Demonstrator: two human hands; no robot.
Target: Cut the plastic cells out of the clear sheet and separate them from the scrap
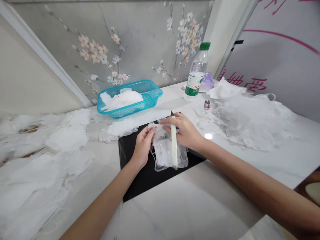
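While pinning a translucent white mesh piece [160, 153] on a black cutting mat [140, 180] mid-bench [200, 200], left hand [143, 146] pressed down to steady it, right hand [181, 130] curled around a white-handled craft knife [174, 143] held over it.

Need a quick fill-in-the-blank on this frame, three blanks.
1. The craft knife is held in the ____ hand.
2. The other hand rests on sheer white fabric lying on a ____ mat.
3. The bottle has a ____ cap.

Missing words: right; black; green.
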